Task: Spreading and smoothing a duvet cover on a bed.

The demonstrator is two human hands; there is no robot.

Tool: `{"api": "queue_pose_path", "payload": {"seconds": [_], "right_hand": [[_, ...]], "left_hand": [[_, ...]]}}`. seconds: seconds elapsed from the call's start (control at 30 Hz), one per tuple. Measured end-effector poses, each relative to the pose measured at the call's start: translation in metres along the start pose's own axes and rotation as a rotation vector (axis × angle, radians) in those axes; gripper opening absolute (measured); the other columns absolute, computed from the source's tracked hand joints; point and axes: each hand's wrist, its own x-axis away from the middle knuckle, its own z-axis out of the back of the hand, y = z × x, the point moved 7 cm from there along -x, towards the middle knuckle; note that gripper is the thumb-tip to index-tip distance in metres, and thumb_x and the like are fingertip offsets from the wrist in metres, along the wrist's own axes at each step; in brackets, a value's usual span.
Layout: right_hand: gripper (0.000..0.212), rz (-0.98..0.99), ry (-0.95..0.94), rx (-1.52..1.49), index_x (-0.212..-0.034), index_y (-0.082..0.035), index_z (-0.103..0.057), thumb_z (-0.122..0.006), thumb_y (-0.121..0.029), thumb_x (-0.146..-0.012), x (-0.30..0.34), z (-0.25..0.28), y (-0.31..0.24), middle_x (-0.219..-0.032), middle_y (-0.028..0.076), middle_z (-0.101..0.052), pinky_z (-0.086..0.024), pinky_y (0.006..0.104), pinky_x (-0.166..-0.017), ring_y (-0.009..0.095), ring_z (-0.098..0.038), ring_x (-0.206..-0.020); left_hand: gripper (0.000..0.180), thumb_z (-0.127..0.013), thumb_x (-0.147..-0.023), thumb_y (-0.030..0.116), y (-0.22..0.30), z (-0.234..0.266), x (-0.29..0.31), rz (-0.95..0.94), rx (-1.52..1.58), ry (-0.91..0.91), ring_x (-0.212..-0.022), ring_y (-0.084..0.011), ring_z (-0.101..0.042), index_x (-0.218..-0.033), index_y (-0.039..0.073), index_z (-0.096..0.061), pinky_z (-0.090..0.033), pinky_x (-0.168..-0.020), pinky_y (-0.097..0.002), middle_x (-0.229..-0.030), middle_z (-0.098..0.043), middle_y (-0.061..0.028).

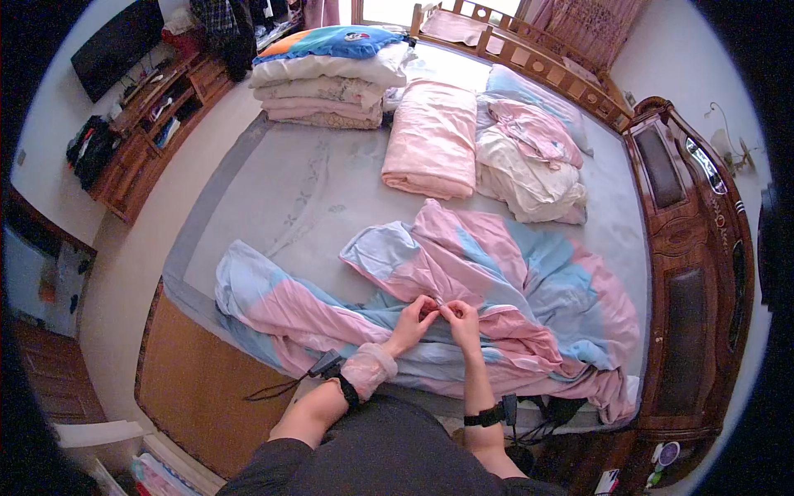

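A pink and blue duvet cover [488, 248] lies rumpled across the near part of the bed. My left hand [410, 326] and my right hand [461, 326] meet near its middle, almost touching. Both are closed, thumbs and fingertips pinching the cloth; the small bit between the fingertips is too fine to make out. From there the cover runs left in a long twisted roll and spreads right in loose folds. Round my left forearm sit a pale pink cuff [369, 369] and a black strap; another black strap [490, 414] is on my right forearm.
Behind the cover, on the grey bed [273, 182], lie a folded pink quilt [430, 136], crumpled white and pink bedding [533, 169] and a tall stack of folded quilts [331, 87]. A carved wooden headboard [691, 248] bounds the right side. A brown mat [182, 372] shows at lower left.
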Motion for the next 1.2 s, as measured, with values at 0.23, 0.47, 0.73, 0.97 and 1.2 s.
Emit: {"api": "queue_pose_path", "payload": {"seconds": [0.23, 0.47, 0.73, 0.97, 1.2], "right_hand": [[0.014, -0.006, 0.008, -0.022, -0.082, 0.001, -0.066, -0.065, -0.013, -0.085, 0.003, -0.007, 0.008, -0.068, -0.002, -0.059, -0.041, 0.0218, -0.058, 0.006, -0.051, -0.063], [0.013, -0.002, -0.002, -0.018, -0.083, 0.001, -0.066, -0.064, -0.012, -0.086, 0.003, -0.006, 0.01, -0.068, -0.002, -0.058, -0.039, 0.0212, -0.057, 0.005, -0.05, -0.063], [0.013, -0.048, -0.012, -0.054, -0.085, 0.001, -0.067, -0.064, -0.012, -0.086, 0.003, -0.006, 0.01, -0.068, -0.004, -0.057, -0.037, 0.0206, -0.056, 0.004, -0.048, -0.062], [0.014, -0.019, 0.008, -0.047, -0.085, 0.001, -0.067, -0.065, -0.013, -0.087, 0.002, -0.009, 0.015, -0.071, -0.003, -0.06, -0.037, 0.0203, -0.055, 0.004, -0.048, -0.062], [0.01, 0.04, 0.067, -0.072, -0.084, -0.001, -0.066, -0.067, -0.011, -0.084, 0.005, -0.01, -0.005, -0.071, -0.003, -0.056, -0.035, 0.0222, -0.054, 0.005, -0.045, -0.061]], "left_hand": [[0.025, -0.07, -0.084, 0.011, -0.003, 0.004, 0.001, -0.017, -0.089, 0.046, -0.077, -0.0166, -0.063, -0.099, 0.002, -0.053, -0.051, -0.066, -0.0284, -0.083, -0.063, -0.0089], [0.022, -0.07, -0.084, 0.017, -0.004, 0.005, 0.002, 0.049, 0.008, 0.071, -0.073, -0.0104, -0.056, -0.098, 0.002, -0.059, -0.047, -0.065, -0.0267, -0.08, -0.062, -0.004], [0.016, -0.063, -0.089, 0.016, 0.001, 0.001, 0.003, -0.027, -0.14, -0.007, -0.069, -0.0134, -0.058, -0.094, 0.001, -0.059, -0.048, -0.063, -0.0284, -0.079, -0.064, -0.0058], [0.017, -0.05, -0.097, 0.021, -0.057, -0.023, 0.01, 0.602, 0.63, -0.223, -0.054, -0.0097, -0.045, -0.087, 0.007, -0.052, -0.037, -0.047, -0.0229, -0.065, -0.05, 0.0004], [0.015, -0.043, -0.097, 0.016, -0.044, -0.035, 0.019, 1.092, 1.578, -0.273, -0.051, -0.0052, -0.035, -0.085, 0.007, -0.049, -0.028, -0.04, -0.0181, -0.062, -0.038, 0.0048]]}}
